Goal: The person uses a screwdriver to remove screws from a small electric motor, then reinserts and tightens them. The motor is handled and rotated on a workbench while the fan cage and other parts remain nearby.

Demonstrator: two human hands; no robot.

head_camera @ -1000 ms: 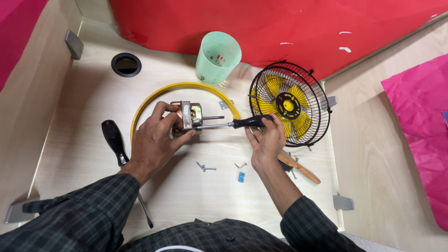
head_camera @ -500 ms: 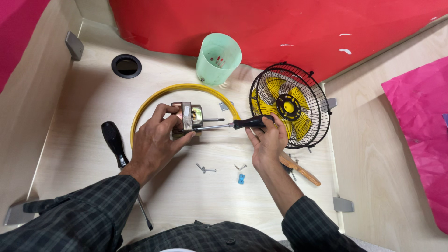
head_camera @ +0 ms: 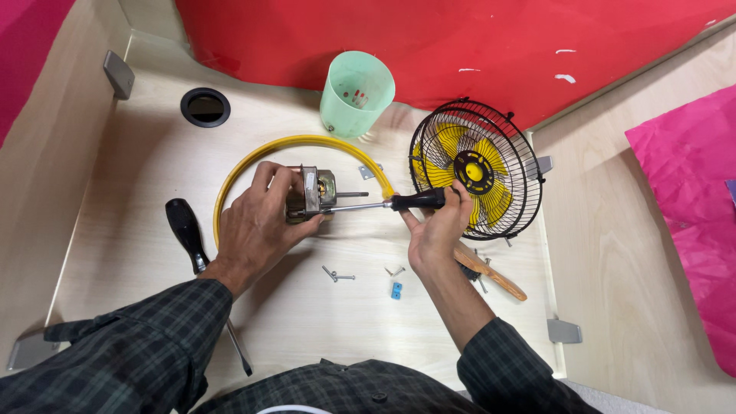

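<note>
My left hand (head_camera: 257,222) grips a small metal fan motor (head_camera: 316,192) with its shaft pointing right, held just above the light wooden table (head_camera: 138,169). My right hand (head_camera: 438,230) holds a black-handled screwdriver (head_camera: 406,202) level, its tip against the motor's side. A yellow ring (head_camera: 253,157) lies on the table around and behind the motor. A black wire fan guard with yellow blades (head_camera: 475,178) rests just right of my right hand.
A pale green plastic cup (head_camera: 356,92) with small parts stands at the back. A second black-handled screwdriver (head_camera: 192,238) lies at left. Loose screws (head_camera: 337,274), a small blue piece (head_camera: 395,290) and a wooden-handled tool (head_camera: 491,272) lie near my wrists. A round hole (head_camera: 205,106) is at back left.
Both hands stay on the motor and screwdriver with only slight shifts; the right hand's fingers have turned a little on the handle. Nothing else has moved.
</note>
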